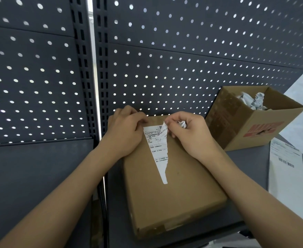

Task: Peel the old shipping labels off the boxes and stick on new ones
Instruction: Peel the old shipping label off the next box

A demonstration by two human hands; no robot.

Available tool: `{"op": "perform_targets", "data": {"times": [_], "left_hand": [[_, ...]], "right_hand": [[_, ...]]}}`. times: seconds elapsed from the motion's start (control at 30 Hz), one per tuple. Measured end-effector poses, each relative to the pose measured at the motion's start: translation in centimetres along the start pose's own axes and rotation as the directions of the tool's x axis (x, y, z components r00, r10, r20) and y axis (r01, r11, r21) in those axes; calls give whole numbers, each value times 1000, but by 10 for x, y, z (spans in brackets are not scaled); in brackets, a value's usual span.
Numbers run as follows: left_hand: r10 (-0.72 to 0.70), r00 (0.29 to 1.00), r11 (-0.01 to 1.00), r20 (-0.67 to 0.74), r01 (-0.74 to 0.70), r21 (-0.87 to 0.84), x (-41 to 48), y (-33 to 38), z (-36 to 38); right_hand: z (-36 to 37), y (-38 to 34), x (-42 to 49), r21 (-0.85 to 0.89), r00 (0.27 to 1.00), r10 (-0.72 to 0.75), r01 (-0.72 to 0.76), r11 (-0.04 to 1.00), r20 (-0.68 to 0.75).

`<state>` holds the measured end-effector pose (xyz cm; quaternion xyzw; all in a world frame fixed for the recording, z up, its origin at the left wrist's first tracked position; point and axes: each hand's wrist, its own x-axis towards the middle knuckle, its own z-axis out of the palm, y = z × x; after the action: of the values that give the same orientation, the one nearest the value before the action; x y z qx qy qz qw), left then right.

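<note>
One label (pixel 157 149) roughly half off: torn wedge left on box (pixel 175 199), frame centre. Right grip (pixel 192 135) pinches its lifted top edge. Left grip (pixel 125 129) braces box, closure unclear. New sheet (pixel 286 158) at right, not yet applied.

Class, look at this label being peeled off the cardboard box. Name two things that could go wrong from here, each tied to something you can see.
1. The old label is already torn to a narrow wedge, and the right hand pinches only its lifted top corner, so it may rip again and leave a strip on the cardboard box.
2. That hand also holds a crumpled scrap, which could weaken the pinch.
</note>
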<state>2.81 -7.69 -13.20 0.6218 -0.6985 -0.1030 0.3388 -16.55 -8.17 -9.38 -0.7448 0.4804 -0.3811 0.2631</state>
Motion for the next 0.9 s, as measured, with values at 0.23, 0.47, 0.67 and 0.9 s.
{"op": "perform_targets", "data": {"times": [0.23,0.47,0.67,0.9], "left_hand": [[-82,993,971,86,99,-219,-3,-12,-1],[-101,993,964,56,112,-242,-4,-12,2],[-92,995,964,47,101,-246,-4,-13,3],[-47,998,986,42,53,-157,-8,-10,1]], "right_hand": [[1,-2,-2,3,999,-45,45,999,-25],[2,-6,-5,55,990,-129,132,990,-49],[1,-7,-8,108,978,-196,203,973,-72],[-2,-8,-9,185,965,-222,246,951,-143]]}}
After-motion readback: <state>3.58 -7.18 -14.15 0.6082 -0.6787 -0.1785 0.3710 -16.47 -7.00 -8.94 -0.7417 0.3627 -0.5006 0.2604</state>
